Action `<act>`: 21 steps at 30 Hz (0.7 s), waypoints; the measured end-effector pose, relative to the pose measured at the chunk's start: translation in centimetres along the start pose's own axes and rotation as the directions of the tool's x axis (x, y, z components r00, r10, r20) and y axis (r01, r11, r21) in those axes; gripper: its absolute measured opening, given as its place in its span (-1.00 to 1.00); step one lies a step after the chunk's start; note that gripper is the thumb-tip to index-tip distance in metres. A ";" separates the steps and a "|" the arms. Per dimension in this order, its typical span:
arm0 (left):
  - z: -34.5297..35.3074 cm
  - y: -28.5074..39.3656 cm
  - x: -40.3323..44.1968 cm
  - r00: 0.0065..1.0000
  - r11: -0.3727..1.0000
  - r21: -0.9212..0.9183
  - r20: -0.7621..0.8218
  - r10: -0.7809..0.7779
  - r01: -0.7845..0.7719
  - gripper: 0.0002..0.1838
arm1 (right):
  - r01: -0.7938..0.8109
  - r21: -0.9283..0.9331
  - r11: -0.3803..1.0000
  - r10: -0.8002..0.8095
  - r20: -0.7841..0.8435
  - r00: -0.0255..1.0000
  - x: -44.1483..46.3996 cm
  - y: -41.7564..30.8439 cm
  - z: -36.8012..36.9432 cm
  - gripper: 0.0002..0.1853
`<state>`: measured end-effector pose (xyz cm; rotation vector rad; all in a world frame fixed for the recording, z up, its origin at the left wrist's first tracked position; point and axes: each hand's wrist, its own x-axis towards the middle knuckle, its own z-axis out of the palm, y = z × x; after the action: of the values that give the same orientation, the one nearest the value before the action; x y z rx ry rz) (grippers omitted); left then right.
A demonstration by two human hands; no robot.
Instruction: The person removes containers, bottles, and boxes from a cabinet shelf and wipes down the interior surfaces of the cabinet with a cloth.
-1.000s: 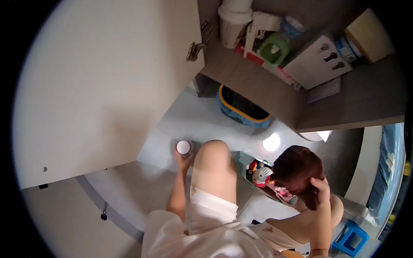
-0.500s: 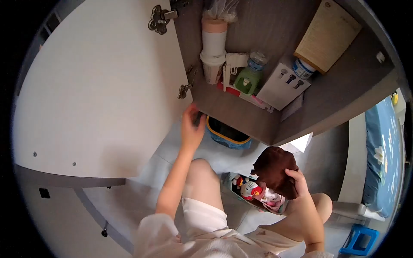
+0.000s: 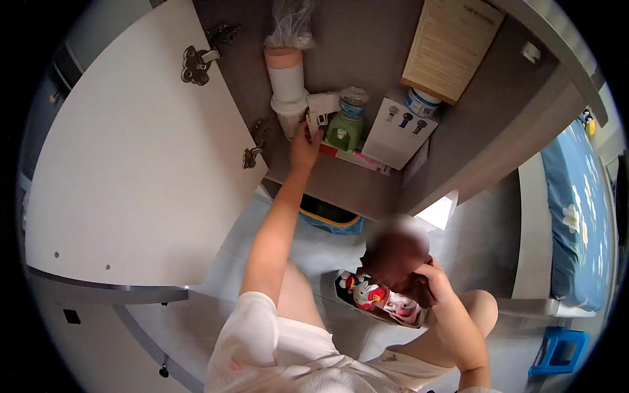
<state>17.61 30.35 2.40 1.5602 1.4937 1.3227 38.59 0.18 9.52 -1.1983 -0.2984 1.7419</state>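
Observation:
My left hand (image 3: pixel 304 149) reaches into the cabinet, its fingers closed around the grip of a white toy gun (image 3: pixel 324 105). That gun stands between a white cup stack with a pink lid (image 3: pixel 285 72) and a green toy water dispenser (image 3: pixel 343 131). Low on the right, my right hand (image 3: pixel 430 278) grips a dark brown, soft-looking item (image 3: pixel 393 259); part of it is blurred, so its kind is unclear. Just below it, an open box (image 3: pixel 339 295) holds several small toys, among them a white plush figure in red (image 3: pixel 367 295).
The white cabinet door (image 3: pixel 131 150) stands open on the left. A bin with a blue liner (image 3: pixel 334 226) sits under the shelf. A white box with fan pictures (image 3: pixel 398 134) and a wooden board with paper (image 3: pixel 452 49) stand inside. A blue stool (image 3: pixel 560 350) is at lower right.
My left hand has risen from the shelf's front edge to the toy gun and closed on its grip. My right hand still holds the brown item, and the camera view has shifted.

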 end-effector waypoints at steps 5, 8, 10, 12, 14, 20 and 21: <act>0.0 -1.0 0.6 0.999 0.997 -0.062 -0.033 0.040 -0.042 -0.66 | -0.012 -0.026 1.000 0.012 0.000 1.000 -0.3 -0.2 0.1 -0.49; -0.5 -1.8 0.6 0.997 0.994 -0.087 -0.046 0.055 -0.059 -0.72 | -0.015 -0.026 1.000 0.015 0.000 1.000 -0.5 -0.5 0.2 -0.48; -1.1 -1.6 0.3 0.997 0.994 -0.090 -0.062 0.055 -0.060 -0.73 | -0.027 -0.016 0.999 0.027 -0.003 1.000 -0.5 -0.6 0.2 -0.48; -1.8 -1.4 -0.1 0.995 0.993 -0.097 -0.080 0.054 -0.062 -0.73 | -0.018 0.001 1.000 0.018 0.031 0.999 -0.2 -0.4 -0.3 -0.48; -2.5 -1.3 -0.5 0.992 0.983 -0.159 -0.107 0.074 -0.090 -0.74 | -0.005 -0.004 1.000 0.005 0.036 0.999 -0.1 -0.4 -0.3 -0.48; -5.2 -1.3 -5.3 0.987 0.907 -0.398 -0.132 0.090 -0.136 -0.83 | -0.067 -0.008 0.998 0.067 -0.011 0.998 -0.3 -0.8 0.6 -0.46; -5.6 -2.0 -6.4 0.989 0.900 -0.414 -0.113 0.098 -0.136 -0.84 | -0.101 -0.005 0.995 0.101 -0.018 0.995 -0.5 -1.0 0.8 -0.45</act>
<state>12.54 23.39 0.79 1.3369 1.0778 1.6741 38.53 0.51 10.91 -1.2516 -0.2361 1.8173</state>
